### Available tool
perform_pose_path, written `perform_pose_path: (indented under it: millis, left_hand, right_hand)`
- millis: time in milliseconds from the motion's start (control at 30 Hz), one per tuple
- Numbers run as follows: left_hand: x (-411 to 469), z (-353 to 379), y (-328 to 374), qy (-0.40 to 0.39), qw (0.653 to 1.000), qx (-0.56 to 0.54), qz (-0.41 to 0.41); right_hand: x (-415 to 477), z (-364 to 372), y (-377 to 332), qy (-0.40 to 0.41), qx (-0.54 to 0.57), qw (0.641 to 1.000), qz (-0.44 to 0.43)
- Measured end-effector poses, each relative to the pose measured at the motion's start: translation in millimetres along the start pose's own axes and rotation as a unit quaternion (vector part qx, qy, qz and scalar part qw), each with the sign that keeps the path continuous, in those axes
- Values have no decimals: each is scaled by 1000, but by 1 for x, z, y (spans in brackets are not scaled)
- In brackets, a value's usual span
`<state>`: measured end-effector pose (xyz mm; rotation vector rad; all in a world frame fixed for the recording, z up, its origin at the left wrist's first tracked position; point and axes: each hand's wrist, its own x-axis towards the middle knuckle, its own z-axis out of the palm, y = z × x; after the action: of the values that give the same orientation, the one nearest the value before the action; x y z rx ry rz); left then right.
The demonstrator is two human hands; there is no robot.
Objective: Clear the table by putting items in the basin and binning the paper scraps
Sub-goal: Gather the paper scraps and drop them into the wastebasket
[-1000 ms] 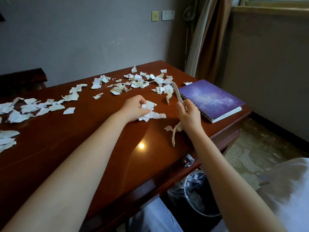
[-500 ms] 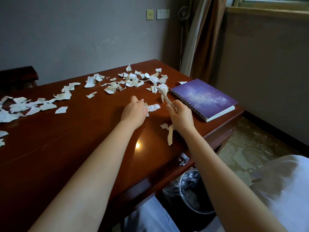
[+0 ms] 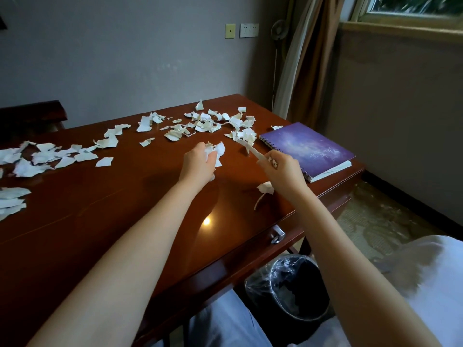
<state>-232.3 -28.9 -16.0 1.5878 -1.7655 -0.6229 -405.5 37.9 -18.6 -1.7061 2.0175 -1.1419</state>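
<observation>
Torn white paper scraps (image 3: 200,126) lie scattered over the far half of the dark wooden table (image 3: 100,221). My left hand (image 3: 198,166) grips a small bunch of scraps (image 3: 216,150) near the table's middle. To its right, my right hand (image 3: 283,171) holds a long paper strip (image 3: 251,147) that sticks up and away from it, with more scraps (image 3: 265,189) hanging under the palm. A black bin (image 3: 288,289) lined with clear plastic stands on the floor under the table's near edge.
A purple spiral notebook (image 3: 305,149) lies at the table's right end, just beyond my right hand. More scraps (image 3: 32,161) spread along the left side. A drawer handle (image 3: 276,235) juts from the front edge. A dark chair back (image 3: 32,116) stands behind the table on the left.
My left hand has gathered the scraps that lay on the table and lifted them. Both hands have moved slightly away from me, toward the scrap pile.
</observation>
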Motion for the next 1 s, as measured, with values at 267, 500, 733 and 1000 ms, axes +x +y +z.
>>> perform_pose_path:
  millis: [267,500,733,1000]
  left_hand:
    - [-16,5,-4,4,994,-105,-41]
    - [-31,8,-8,-5,992,-113,-48]
    - [-47,5,-7,-8,994,-110,-25]
    - [-60,9,0,-24,992,-124,-16]
  right_hand:
    - [-27,-2,11,-86,-127,987,44]
    - [-36,17,5,-17,-281,959,31]
    - [-39,18,3,11,-274,961,37]
    - [-56,11,13,107,-243,956,125]
